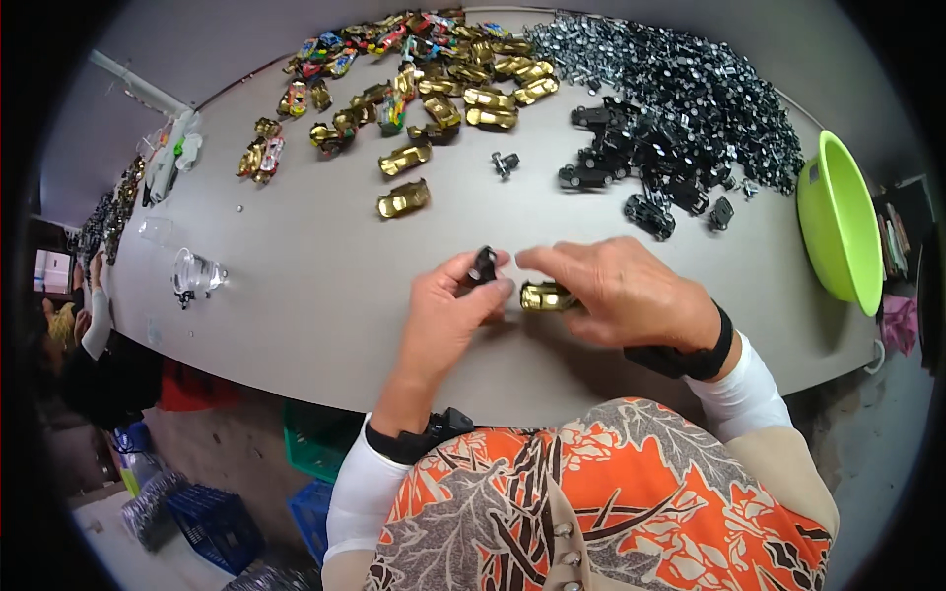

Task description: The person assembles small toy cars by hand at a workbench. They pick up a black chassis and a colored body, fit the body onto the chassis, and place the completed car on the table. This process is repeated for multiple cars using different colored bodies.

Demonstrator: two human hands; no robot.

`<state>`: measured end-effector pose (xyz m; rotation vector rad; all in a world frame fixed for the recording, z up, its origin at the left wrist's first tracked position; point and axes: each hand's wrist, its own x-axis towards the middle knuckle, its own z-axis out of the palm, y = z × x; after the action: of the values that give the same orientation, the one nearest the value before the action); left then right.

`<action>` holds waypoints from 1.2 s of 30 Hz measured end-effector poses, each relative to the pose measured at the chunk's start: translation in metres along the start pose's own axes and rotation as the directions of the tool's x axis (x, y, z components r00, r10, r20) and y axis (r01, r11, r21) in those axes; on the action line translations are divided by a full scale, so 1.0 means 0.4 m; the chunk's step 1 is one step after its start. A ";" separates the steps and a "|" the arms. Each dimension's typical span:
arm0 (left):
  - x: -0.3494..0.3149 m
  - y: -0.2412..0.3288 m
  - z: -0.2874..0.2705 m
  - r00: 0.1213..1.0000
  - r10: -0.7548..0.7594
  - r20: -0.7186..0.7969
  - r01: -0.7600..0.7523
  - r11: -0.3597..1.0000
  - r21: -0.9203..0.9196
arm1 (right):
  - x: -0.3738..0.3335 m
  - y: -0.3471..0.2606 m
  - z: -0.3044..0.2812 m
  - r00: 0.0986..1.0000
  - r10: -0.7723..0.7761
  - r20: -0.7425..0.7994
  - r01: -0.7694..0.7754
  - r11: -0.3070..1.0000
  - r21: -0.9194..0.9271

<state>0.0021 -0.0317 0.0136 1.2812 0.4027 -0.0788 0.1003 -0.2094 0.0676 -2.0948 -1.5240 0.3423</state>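
Note:
Near the table's front edge my left hand [448, 310] pinches a small black toy car part [483, 265] between thumb and fingers. Just to its right, my right hand [623, 292] is closed on a gold toy car [546, 296], its index finger stretched toward the left hand. The two pieces are apart. Farther off, two gold toy cars lie one behind the other, the nearer gold car [404, 199] and the farther gold car [405, 159]. A small wheel-and-axle piece [505, 164] lies alone to the right of them.
Gold and multicoloured toy cars [463, 74] crowd the back. Black car bodies [631, 148] and a large heap of wheel pieces [690, 84] spread at the back right. A green basin [838, 225] stands tilted at the right edge. A clear cup [197, 274] is at left. Another person's arm [99, 310] reaches in far left.

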 end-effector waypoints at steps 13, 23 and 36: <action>0.005 -0.015 0.006 0.977 -0.181 0.114 0.212 0.887 -0.410 | -0.050 0.022 0.054 0.893 0.105 -0.438 0.138 0.862 0.488; -0.003 -0.012 0.049 0.985 -0.123 0.123 0.158 0.926 -0.344 | -0.015 -0.030 0.158 0.778 0.415 -0.472 0.146 0.611 0.778; -0.008 -0.029 0.041 0.975 -0.033 0.221 0.096 0.955 -0.280 | -0.021 -0.018 0.140 0.829 0.515 -0.218 -0.049 0.456 0.889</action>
<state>-0.0002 -0.0511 0.0077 0.9588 0.2589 -0.2051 0.0643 -0.2010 0.0239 -1.4052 -0.4539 0.5396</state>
